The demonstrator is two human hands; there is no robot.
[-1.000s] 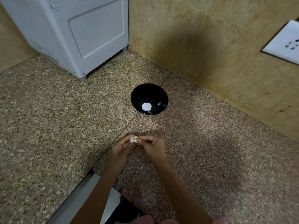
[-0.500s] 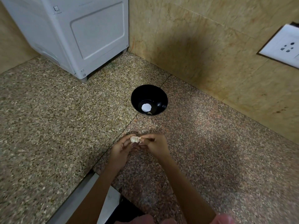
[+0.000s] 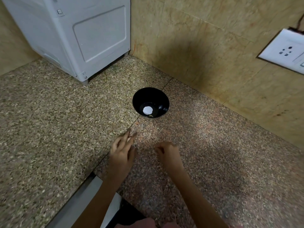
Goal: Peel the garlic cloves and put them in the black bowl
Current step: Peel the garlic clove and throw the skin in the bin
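The black bowl (image 3: 153, 96) stands on the speckled stone counter near the wall corner. A bright white reflection and a small pale garlic piece (image 3: 150, 115) show at its bottom. My left hand (image 3: 122, 152) is blurred below and left of the bowl, its fingers stretched toward it. A small pale garlic clove (image 3: 130, 138) shows pinched at its fingertips. My right hand (image 3: 167, 153) hovers to the right, apart from the left. Its fingers are curled in, and I see nothing in them.
A white appliance (image 3: 79, 38) stands at the back left on the counter (image 3: 49, 129). The tiled wall (image 3: 205, 55) runs behind the bowl, with a white socket plate (image 3: 286, 51) at the right. A metal edge (image 3: 77, 199) and a dark gap lie near my forearms.
My hands were together, both pinching the garlic clove. They have come apart: the left has moved toward the bowl with the clove, the right has drawn off to the right.
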